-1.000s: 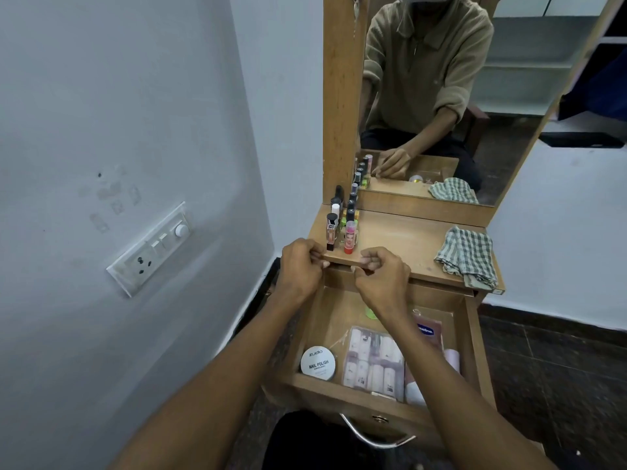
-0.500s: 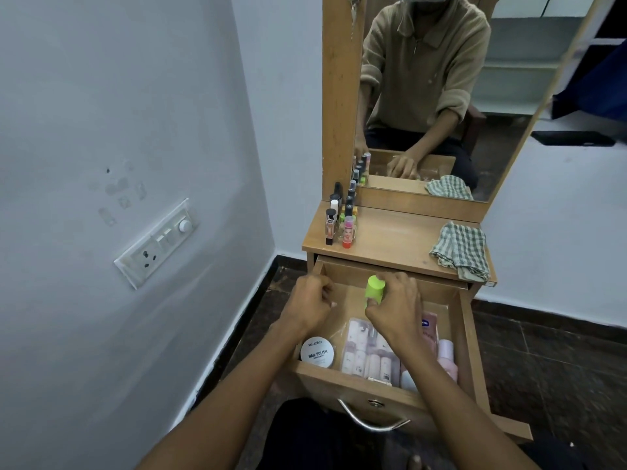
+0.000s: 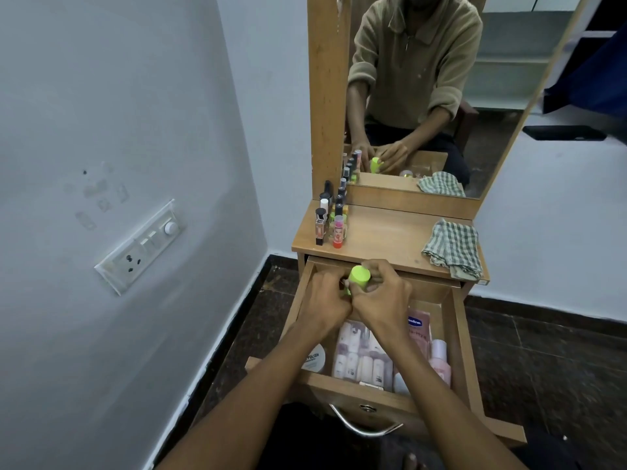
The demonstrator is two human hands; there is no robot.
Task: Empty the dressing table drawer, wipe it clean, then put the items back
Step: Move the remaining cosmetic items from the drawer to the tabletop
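Note:
The dressing table drawer (image 3: 458,337) stands pulled open below the tabletop (image 3: 383,239). Over its back part both my hands meet around a small bottle with a lime-green cap (image 3: 359,275). My right hand (image 3: 381,298) grips the bottle from the right, and my left hand (image 3: 324,300) has its curled fingers on the bottle's lower part. In the drawer lie a round white nail-polish tub (image 3: 315,359), a clear pouch of small bottles (image 3: 359,359), a pink Vaseline sachet (image 3: 420,329) and a pink bottle (image 3: 440,362). A green checked cloth (image 3: 453,249) lies on the tabletop's right side.
Several small cosmetic bottles (image 3: 334,222) stand in rows on the tabletop's left side, against the mirror frame. The mirror (image 3: 441,96) rises behind. A white wall with a switch panel (image 3: 142,245) is close on the left. The drawer's metal handle (image 3: 364,427) faces me.
My hands left the tabletop's front edge and dropped into the drawer. The right hand picked up the green-capped bottle and raised it, and the left hand has joined it on the bottle.

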